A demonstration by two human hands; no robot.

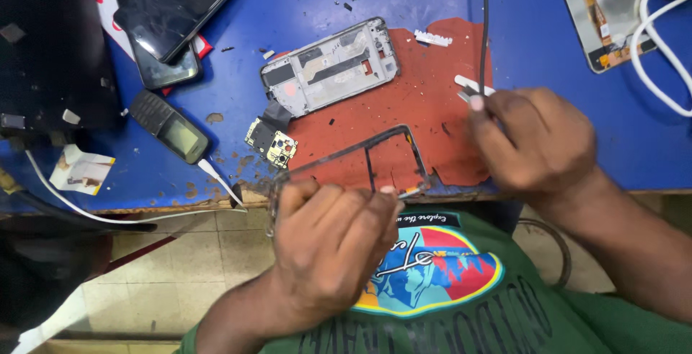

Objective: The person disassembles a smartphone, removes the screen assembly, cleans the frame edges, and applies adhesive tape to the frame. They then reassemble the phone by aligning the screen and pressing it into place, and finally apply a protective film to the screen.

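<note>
My left hand grips a thin black phone frame by its near edge, holding it tilted just above the red mat. My right hand is closed on a small white strip-like tool at the mat's right edge, apart from the frame. Behind the frame, an opened phone chassis lies on the mat's far left corner, with a small circuit board on a flex cable beside it.
The blue workbench carries two stacked dark phones, a small keypad phone on a white cable, a phone back panel at far right with white cables, and a black cable hanging down. The bench's front edge is chipped.
</note>
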